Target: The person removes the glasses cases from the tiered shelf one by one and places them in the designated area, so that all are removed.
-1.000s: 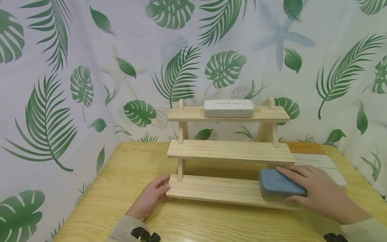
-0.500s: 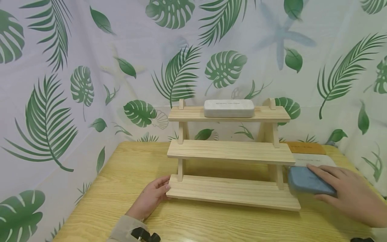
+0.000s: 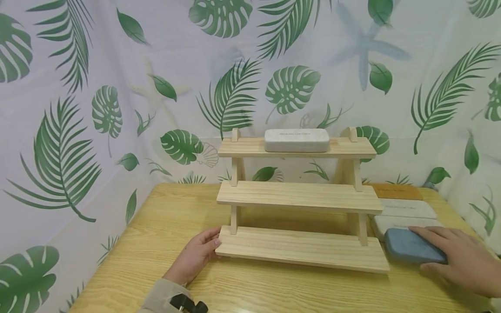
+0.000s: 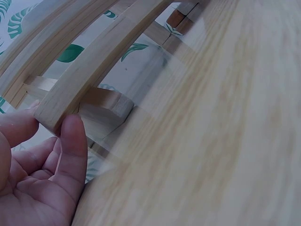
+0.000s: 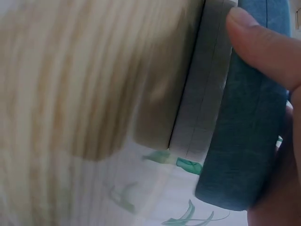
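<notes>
A three-tier wooden display shelf (image 3: pixel 301 248) stands on the table, with a white glasses case (image 3: pixel 296 141) on its top tier. My left hand (image 3: pixel 197 254) pinches the left end of the bottom tier between thumb and fingers; the left wrist view shows this grip on the plank (image 4: pixel 89 70) close up. To the right of the shelf, my right hand (image 3: pixel 465 258) holds a blue glasses case (image 3: pixel 415 246) by its right end. In the right wrist view my thumb lies along the side of the blue case (image 5: pixel 240 127), close beside a pale case (image 5: pixel 200 89).
Right of the shelf, flat on the table (image 3: pixel 188 200), lie an orange case (image 3: pixel 397 191), a light grey case (image 3: pixel 409 208) and a whitish case (image 3: pixel 403 221), one in front of another. A leaf-patterned cloth (image 3: pixel 156 65) hangs behind and at the sides.
My right hand has carried the blue glasses case rightward, from above the bottom tier's right end to beside the shelf, and lower, near the front pale case. My left hand has stayed put.
</notes>
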A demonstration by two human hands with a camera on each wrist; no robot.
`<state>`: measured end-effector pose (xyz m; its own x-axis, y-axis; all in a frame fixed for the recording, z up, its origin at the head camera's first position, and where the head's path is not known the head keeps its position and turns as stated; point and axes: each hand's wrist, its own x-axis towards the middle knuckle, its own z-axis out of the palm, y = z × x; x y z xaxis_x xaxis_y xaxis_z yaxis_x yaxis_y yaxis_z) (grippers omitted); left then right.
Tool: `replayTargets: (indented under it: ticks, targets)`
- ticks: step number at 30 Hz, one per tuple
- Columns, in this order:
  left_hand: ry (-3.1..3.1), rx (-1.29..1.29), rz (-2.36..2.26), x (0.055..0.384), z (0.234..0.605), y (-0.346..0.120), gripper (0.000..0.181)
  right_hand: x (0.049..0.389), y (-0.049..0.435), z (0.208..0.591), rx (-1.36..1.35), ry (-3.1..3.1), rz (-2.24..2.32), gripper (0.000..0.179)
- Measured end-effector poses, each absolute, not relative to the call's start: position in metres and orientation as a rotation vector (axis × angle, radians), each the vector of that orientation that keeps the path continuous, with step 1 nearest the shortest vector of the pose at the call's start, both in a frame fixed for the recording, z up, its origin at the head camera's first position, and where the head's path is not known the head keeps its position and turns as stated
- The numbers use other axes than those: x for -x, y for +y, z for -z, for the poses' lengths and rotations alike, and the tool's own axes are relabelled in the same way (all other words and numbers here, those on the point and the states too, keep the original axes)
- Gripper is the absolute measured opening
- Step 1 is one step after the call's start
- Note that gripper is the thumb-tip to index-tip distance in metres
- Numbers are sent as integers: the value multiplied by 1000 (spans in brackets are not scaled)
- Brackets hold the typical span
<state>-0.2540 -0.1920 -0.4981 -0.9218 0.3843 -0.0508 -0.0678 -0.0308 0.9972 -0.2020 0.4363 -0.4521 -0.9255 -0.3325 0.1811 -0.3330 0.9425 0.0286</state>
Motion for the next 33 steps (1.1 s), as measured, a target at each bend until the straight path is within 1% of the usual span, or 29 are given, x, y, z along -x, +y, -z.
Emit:
replayTargets:
  ticks: [7, 18, 24, 33]
  targets:
    - [1934, -327, -2027, 254, 498, -192, 59, 206, 440, 466, -642, -2852, -82, 92]
    - [1932, -327, -2011, 255, 499, -194, 64, 209, 437, 464, -545, -2994, -67, 90]
    - [1930, -320, -2010, 254, 499, -194, 63, 211, 436, 464, -477, -3030, -41, 93]
    - [1942, -333, -2008, 254, 498, -194, 63, 212, 432, 461, -404, -3063, -63, 106]
